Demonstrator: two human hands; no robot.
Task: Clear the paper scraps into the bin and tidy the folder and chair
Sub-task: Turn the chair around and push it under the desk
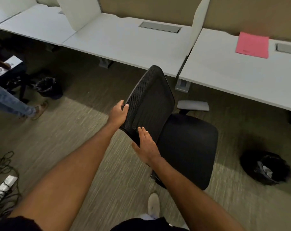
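A black office chair (188,144) with a mesh backrest stands on the carpet in front of the white desks, its seat turned toward the right. My left hand (119,113) grips the left edge of the backrest. My right hand (145,145) lies flat against the lower part of the backrest, fingers apart. A pink folder (252,45) lies flat on the right desk (233,75). A black bin (266,167) with a dark liner stands on the floor to the right of the chair, with crumpled paper inside.
A second black bin (49,87) stands at the left under the desks. Another person's leg and sandal (40,110) are at the left edge. Cables and a white power strip (3,185) lie on the floor at lower left. My shoe (153,204) is below.
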